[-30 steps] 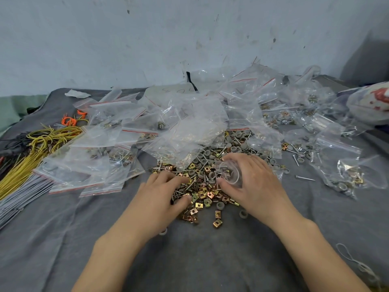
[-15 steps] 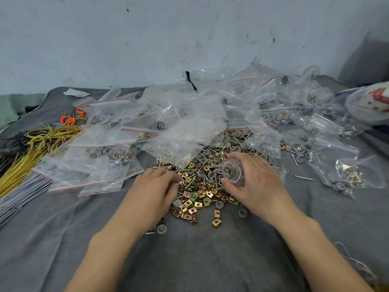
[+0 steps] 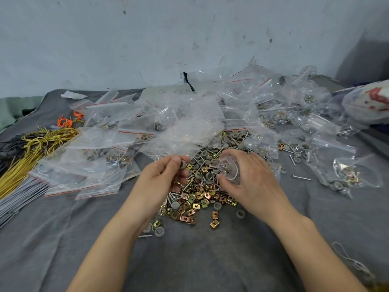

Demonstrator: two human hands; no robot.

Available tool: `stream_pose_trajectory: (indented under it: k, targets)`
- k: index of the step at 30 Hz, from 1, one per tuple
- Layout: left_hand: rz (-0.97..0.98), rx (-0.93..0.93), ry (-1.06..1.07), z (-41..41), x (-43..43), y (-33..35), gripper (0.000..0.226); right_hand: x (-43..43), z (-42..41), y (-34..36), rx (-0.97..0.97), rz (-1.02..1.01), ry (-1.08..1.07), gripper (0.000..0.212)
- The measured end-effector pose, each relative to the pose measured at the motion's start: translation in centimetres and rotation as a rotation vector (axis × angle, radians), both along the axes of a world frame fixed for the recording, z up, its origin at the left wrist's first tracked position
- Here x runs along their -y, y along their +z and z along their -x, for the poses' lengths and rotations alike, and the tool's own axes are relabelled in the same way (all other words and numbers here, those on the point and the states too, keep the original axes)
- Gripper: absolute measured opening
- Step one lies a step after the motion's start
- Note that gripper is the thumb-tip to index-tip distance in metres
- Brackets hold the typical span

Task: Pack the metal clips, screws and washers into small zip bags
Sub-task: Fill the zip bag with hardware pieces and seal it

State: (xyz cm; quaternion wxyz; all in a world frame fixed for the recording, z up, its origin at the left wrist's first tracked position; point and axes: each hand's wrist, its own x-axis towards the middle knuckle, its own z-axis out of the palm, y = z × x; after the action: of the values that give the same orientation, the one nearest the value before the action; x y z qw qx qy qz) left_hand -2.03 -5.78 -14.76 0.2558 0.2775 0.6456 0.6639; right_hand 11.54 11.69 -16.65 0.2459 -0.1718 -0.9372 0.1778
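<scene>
A loose pile of brass-coloured metal clips [image 3: 196, 202], grey washers [image 3: 203, 154] and screws [image 3: 207, 178] lies on the grey cloth in front of me. My left hand [image 3: 162, 178] is raised over the pile's left side, palm turned up, and pinches a grey washer [image 3: 182, 164] between thumb and fingertips. My right hand [image 3: 250, 182] grips a small clear zip bag [image 3: 229, 170], mouth held open towards the left hand, with a few screws and a washer visible inside it. About two hand-widths separate the washer and the bag's mouth.
Filled zip bags [image 3: 88, 165] are stacked at the left, and more bags [image 3: 273, 114] are heaped behind and to the right. Yellow wire ties [image 3: 27, 152] and grey ties [image 3: 19, 199] lie at the far left. Single washers [image 3: 240, 213] and a screw [image 3: 301, 177] are scattered nearby.
My left hand has lifted off the pile, turned palm up and now pinches a washer. My right hand with the bag has stayed nearly in place.
</scene>
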Motion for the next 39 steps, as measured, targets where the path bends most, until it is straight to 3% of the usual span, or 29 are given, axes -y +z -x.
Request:
stream_pose_trajectory:
  k: [6, 14, 20, 24, 29, 34, 39]
  targets:
    - [-0.060, -0.158, -0.071, -1.4, -2.4, 1.5, 0.016, -0.2, -0.1, 0.4, -0.044, 0.042, 0.004, 0.057]
    - [0.094, -0.648, -0.122, -3.7, -5.4, 1.1, 0.032, -0.8, -0.6, 0.2, -0.074, 0.084, 0.019, 0.072]
    - [0.060, -0.622, -0.003, -2.5, -4.5, 1.1, 0.028, -1.0, -0.7, 0.2, -0.054, 0.061, 0.012, 0.077]
    - [0.184, -0.653, 0.051, -1.5, -2.6, 0.4, 0.025, -1.2, -0.6, 0.0, -0.017, 0.038, 0.008, 0.077]
    - [0.392, -0.848, -0.043, -1.6, -0.1, -0.4, 0.025, -1.5, -0.7, -0.2, -0.012, 0.038, 0.004, 0.074]
    - [0.464, -1.058, -0.160, -1.9, 2.2, -0.6, 0.023, -1.5, -1.0, -0.1, -0.012, 0.046, 0.006, 0.075]
    - [0.518, -1.014, -0.165, 0.0, 5.9, -0.3, 0.022, -1.5, -1.2, 0.0, -0.010, 0.041, -0.002, 0.078]
